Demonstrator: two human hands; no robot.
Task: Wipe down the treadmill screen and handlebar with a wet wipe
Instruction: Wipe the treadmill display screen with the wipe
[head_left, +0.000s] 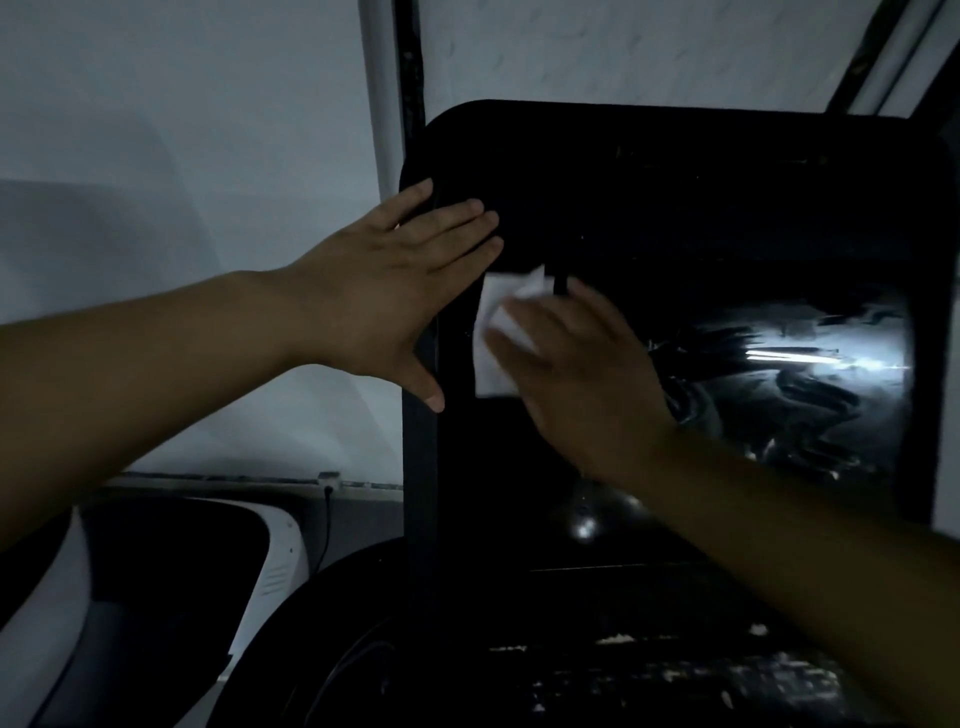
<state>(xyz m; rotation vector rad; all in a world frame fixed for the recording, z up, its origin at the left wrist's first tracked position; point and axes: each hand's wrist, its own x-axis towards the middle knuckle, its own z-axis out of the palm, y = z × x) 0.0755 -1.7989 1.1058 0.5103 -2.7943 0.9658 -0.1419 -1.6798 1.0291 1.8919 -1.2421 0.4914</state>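
Observation:
The treadmill screen (727, 218) is a big black panel with rounded corners, filling the right half of the view. Wet streaks catch the light on its right side. My left hand (384, 296) lies flat and spread on the screen's left edge, fingers over the upper left corner, holding nothing. My right hand (582, 374) presses a white wet wipe (491, 358) against the left part of the screen; the hand is motion-blurred and covers most of the wipe. The black console (623, 675) below the screen is dim, and I cannot make out the handlebar.
A white wall (182, 130) stands behind on the left, with a pale pipe and a dark vertical strip (410, 62) beside the screen. At lower left sits a white and black machine housing (156, 571); a cable (327, 519) runs down from a wall plug.

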